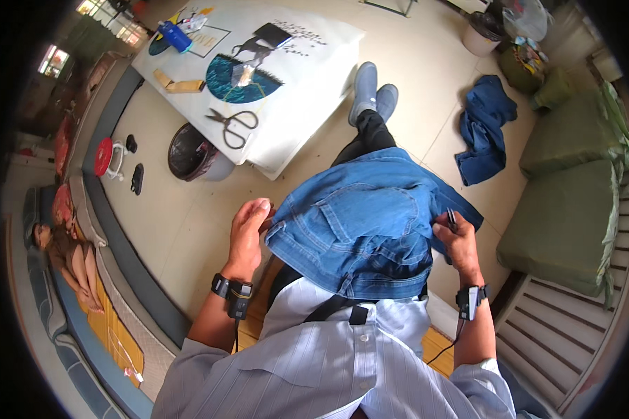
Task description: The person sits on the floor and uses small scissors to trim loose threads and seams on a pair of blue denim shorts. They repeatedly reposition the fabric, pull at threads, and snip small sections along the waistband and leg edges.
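Observation:
A pair of blue jeans (pixel 370 216) lies bunched over my lap, with a pocket and seams facing up. At its left edge is my left hand (pixel 248 230), thumb and fingers closed against the denim rim; the fingertips are partly hidden. My right hand (pixel 460 243) is at the right side of the jeans, closed round a small, dark, narrow tool (pixel 452 221) that sticks up past the thumb. Most of that tool is covered by the fingers, so its kind is unclear.
Ahead stands a table with a printed white cloth (pixel 300 77), bearing large black scissors (pixel 233 128), a blue bottle (pixel 175 37) and a dark phone-like object (pixel 272 35). Bins, more jeans (pixel 486 126) and green cushions (pixel 566 216) stand around. A person (pixel 70 262) reclines on the left sofa.

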The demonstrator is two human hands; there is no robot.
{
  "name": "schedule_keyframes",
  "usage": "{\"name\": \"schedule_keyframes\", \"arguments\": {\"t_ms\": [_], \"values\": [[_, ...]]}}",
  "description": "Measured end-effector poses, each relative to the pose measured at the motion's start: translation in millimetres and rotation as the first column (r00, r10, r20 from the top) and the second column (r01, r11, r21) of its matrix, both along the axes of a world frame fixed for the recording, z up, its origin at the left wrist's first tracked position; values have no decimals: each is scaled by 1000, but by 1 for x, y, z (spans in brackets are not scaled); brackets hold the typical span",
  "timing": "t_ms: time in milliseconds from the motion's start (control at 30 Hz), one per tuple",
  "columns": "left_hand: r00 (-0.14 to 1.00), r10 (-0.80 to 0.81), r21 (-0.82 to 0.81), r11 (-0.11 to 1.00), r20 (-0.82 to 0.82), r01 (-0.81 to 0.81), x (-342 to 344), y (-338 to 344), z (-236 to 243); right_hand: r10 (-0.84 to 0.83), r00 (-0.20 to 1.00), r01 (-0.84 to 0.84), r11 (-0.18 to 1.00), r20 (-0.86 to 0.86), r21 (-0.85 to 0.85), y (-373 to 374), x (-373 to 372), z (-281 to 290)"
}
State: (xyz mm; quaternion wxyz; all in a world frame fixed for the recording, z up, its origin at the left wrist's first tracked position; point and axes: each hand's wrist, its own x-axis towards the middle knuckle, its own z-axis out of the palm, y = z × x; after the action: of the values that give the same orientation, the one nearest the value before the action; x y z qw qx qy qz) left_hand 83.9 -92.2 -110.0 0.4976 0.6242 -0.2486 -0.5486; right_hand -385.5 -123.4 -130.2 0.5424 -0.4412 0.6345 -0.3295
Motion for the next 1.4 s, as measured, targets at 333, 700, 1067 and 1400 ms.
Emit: {"name": "schedule_keyframes", "arguments": {"t_ms": [333,700,1067,1400], "values": [[949,-151,71,982,-278,177,-26,90,14,65,989,-75,995,-132,-70,17,31,-2],[904,-103,-135,990,-415,51,-61,53,39,106,994,-104,992,-19,74,32,-3,43],[855,-485,39,865,-183,500,-51,80,29,492,869,-473,855,-49,212,157,-38,52],[872,-344,8,929,-349,370,-44,54,15,457,882,-441,887,-118,136,120,-68,138]]}}
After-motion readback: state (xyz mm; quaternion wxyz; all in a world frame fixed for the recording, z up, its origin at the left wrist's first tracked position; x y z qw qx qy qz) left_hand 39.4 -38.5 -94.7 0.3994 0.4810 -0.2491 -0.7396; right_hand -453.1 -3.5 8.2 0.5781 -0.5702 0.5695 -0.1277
